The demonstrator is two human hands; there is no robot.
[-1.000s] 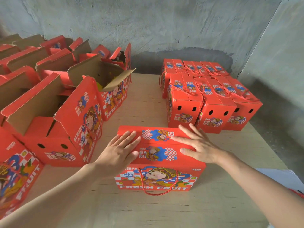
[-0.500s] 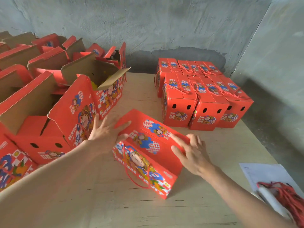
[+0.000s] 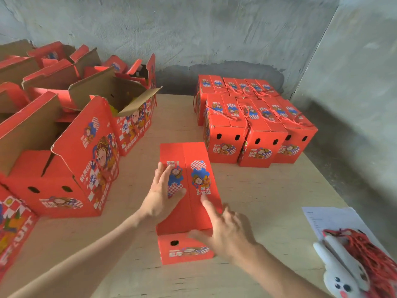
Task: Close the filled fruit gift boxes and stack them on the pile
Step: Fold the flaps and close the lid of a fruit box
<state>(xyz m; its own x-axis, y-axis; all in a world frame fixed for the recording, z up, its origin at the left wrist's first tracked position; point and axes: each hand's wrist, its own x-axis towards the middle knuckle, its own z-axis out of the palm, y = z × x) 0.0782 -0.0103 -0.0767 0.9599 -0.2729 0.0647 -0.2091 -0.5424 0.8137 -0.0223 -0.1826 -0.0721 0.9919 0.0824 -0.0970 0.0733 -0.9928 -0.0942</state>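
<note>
Closed gift box (image 3: 191, 211) centre-near on table (image 3: 268, 190), short end nearest. Left hand (image 3: 160, 198) flat on its top, fingers straight; right hand (image 3: 227, 231) splayed over near right corner, nothing gripped. Likely fruit-heavy, cardboard stiff yet dentable: lift under both ends toward pile (image 3: 255, 125) far right.

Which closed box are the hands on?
The lone box at front centre, apart from the pile by the wall; left hand and right hand touch it.
</note>
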